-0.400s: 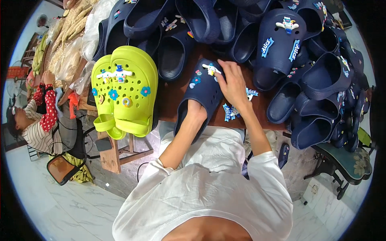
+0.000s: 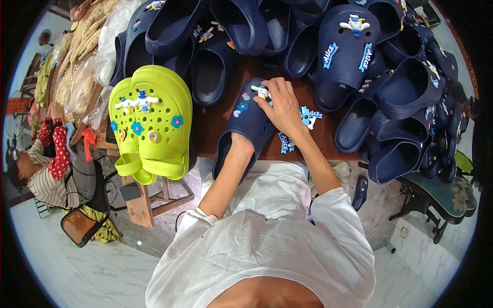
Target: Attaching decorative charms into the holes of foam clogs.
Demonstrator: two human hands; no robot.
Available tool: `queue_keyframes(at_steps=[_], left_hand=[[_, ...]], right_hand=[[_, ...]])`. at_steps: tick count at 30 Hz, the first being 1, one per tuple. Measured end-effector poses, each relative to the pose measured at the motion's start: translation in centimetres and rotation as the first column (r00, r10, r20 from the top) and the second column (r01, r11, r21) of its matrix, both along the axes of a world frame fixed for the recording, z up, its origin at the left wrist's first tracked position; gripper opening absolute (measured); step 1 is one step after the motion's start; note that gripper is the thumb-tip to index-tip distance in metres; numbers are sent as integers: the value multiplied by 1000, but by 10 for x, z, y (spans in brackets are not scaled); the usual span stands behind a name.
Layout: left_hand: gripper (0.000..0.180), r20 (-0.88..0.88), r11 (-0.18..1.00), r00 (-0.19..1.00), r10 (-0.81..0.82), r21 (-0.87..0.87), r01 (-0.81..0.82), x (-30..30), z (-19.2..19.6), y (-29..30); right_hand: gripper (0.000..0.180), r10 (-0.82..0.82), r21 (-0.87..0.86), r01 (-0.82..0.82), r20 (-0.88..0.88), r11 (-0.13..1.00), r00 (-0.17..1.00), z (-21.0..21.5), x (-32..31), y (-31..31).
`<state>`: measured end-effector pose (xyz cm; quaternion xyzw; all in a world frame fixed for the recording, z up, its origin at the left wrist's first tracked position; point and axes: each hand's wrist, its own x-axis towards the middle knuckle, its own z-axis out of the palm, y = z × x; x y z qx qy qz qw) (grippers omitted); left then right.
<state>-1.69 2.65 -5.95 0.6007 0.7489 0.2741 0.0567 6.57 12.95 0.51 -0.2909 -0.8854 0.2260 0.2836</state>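
Observation:
A navy clog point(image 2: 237, 122) is tilted toward me at the table's front edge. My left hand point(image 2: 242, 141) is pushed into its foot opening; only the wrist shows, so the fingers are hidden. On the toe, thumb and fingers of my right hand point(image 2: 280, 104) close round a white cartoon shoe charm point(image 2: 260, 91). Beside it on the toe sit a blue flower charm point(image 2: 243, 106) and other small charms. Several loose blue-and-white charms point(image 2: 309, 117) lie on the brown table right of my right hand. To the left stands a pair of lime-green clogs point(image 2: 163, 115) decorated with charms.
Navy clogs point(image 2: 354, 120) are heaped along the back and right of the brown table point(image 2: 328, 138). At far left a person in a striped top point(image 2: 49, 177) sits by clear plastic bags point(image 2: 84, 84). A wooden stool point(image 2: 141, 203) stands below the green clogs.
My right hand's thumb and fingers have closed in round the white charm on the toe. The whole view has shifted slightly; my left hand stays inside the clog.

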Motion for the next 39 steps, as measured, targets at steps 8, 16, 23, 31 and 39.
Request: queue_keyframes(at_steps=[8, 16, 23, 31, 39], left_hand=[[22, 304, 987, 943, -135, -40, 154, -1, 49, 8], [19, 366, 984, 927, -84, -115, 134, -4, 56, 5], [16, 439, 968, 896, -63, -191, 162, -4, 60, 8], [25, 513, 983, 857, 42, -176, 58, -5, 38, 3], [34, 980, 938, -116, 162, -189, -292, 2, 23, -31]], right_hand=[[34, -51, -276, 13, -132, 961, 990, -9, 2, 0], [31, -117, -301, 74, -127, 951, 985, -11, -3, -3], [23, -67, -165, 32, -213, 986, 975, -24, -5, -14], [23, -278, -259, 204, -292, 944, 915, -24, 26, -2], [20, -257, -30, 255, -114, 966, 960, -17, 45, -7]])
